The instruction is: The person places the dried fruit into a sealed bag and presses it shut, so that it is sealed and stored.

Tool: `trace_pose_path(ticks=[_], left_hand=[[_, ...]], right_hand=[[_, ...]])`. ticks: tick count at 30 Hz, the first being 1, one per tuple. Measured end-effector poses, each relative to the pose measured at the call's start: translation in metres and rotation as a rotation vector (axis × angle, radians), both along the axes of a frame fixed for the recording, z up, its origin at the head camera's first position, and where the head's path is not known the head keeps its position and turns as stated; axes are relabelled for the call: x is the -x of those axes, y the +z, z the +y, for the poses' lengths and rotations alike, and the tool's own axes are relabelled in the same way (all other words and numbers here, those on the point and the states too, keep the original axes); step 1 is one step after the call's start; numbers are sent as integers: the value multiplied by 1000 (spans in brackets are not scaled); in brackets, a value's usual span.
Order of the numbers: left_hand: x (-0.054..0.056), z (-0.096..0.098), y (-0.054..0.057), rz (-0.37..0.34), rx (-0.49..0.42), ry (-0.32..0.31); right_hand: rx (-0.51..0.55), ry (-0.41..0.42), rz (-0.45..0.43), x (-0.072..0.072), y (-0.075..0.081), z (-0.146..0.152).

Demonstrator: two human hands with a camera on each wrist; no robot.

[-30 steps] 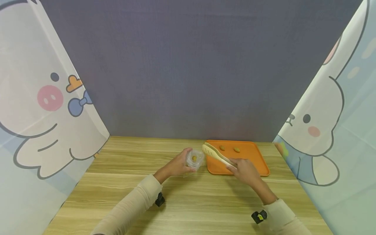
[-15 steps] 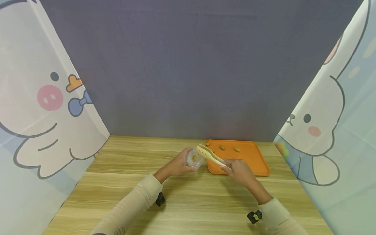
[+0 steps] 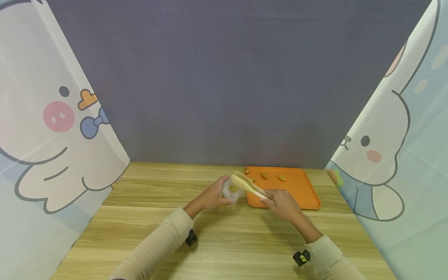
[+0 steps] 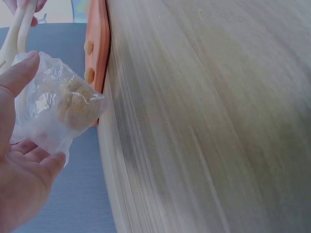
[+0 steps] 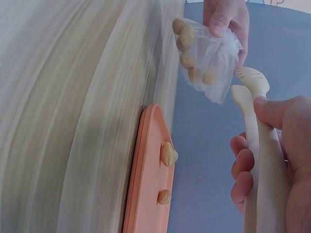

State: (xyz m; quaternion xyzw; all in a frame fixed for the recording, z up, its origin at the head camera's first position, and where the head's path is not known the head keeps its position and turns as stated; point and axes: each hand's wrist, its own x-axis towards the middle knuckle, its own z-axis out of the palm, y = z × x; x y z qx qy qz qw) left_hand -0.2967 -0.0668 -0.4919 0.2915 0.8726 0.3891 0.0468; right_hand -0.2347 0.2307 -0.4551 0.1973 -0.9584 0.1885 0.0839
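My left hand (image 3: pixel 211 195) grips a clear plastic bag (image 5: pixel 201 58) by its mouth, thumb on one side and fingers on the other. Tan lumps that look like peanuts in the shell (image 4: pixel 77 104) lie in the bag. Cream slotted tongs (image 3: pixel 250 186) are held in my right hand (image 3: pixel 287 205), their heads at the bag's mouth. The tips stand slightly apart, and in the right wrist view nothing shows between them. Right of the bag lies an orange tray (image 3: pixel 297 194) with several peanuts, one being a peanut (image 5: pixel 168 154) near its edge.
Both hands work above a wood-grain table (image 3: pixel 147 202). A dark grey panel (image 3: pixel 224 85) stands behind it. Cartoon-printed sheets flank it, with a bird on the left sheet (image 3: pixel 28 136) and a rabbit on the right sheet (image 3: pixel 381 116).
My right hand has shifted left with the tongs, from the tray's left edge to over the bag's mouth. Peanuts on the tray's left side have come into sight. My left hand stays put.
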Motion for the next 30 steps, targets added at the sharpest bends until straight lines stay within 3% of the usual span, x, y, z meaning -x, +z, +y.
trace_pose_path(ticks=[10, 23, 30], left_hand=[[-1, -1, 0, -8, 3, 8], [-2, -1, 1, 13, 14, 14], [-3, -1, 3, 3, 17, 15]], right_hand=[[43, -20, -36, 4, 1, 9], [15, -99, 3, 16, 2, 40], [-16, -103, 58, 24, -2, 59]])
